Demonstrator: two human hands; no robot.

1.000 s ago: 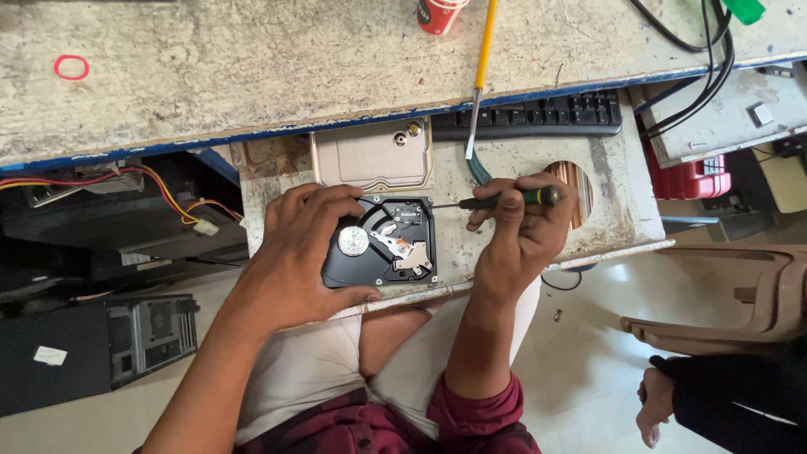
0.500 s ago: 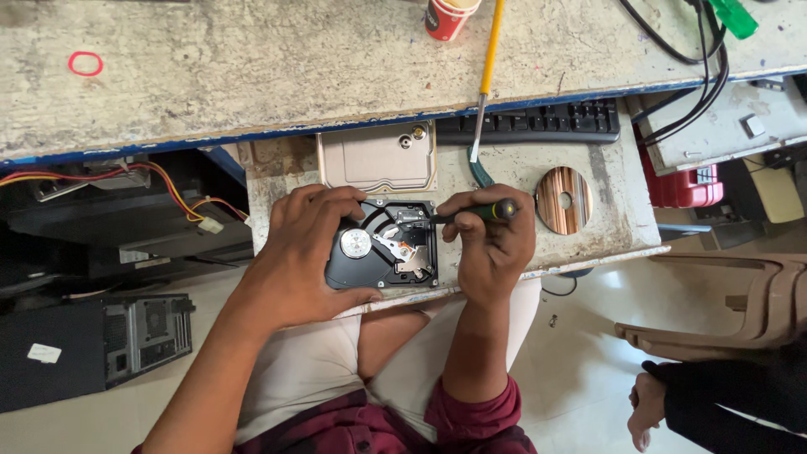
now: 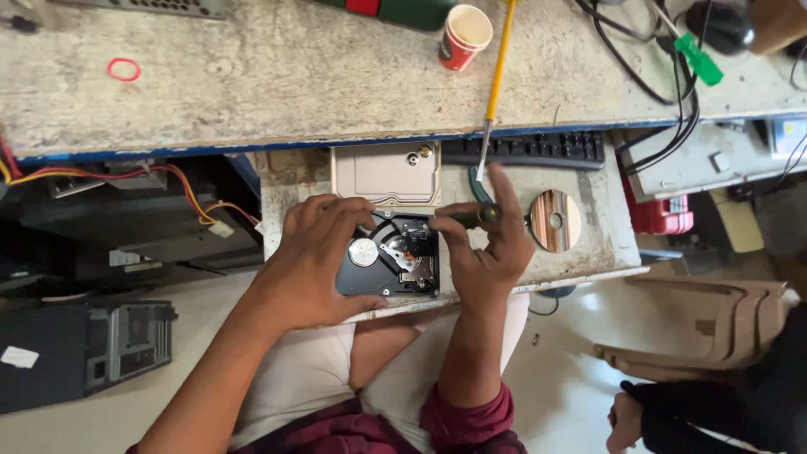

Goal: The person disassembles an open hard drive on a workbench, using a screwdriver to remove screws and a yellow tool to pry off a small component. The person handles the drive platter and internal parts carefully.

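an opened black hard disk drive with a small silver hub and bare metal arm assembly is lying on a worn grey pull-out shelf, between the two hands. the left hand is cupping the drive's near-left side, fingers curled over its top edge and thumb pressing along its lower edge, so it is gripping the drive. the right hand is pinching a small dark-handled screwdriver between thumb and fingers, its index finger lifting straight up; the tool is lying crosswise just above the drive's upper right corner, and the tip is hidden, so i cannot tell whether it is touching the drive.

just beyond the fingertips of both hands a beige rectangular metal drive cover is resting flat. to the right of the right hand a shiny round disk platter is sitting on the shelf. a black computer keyboard is lying beyond the right hand, and a long yellow-handled screwdriver is reaching down from the rough wooden bench toward it. a red paper cup is standing far beyond the hands.
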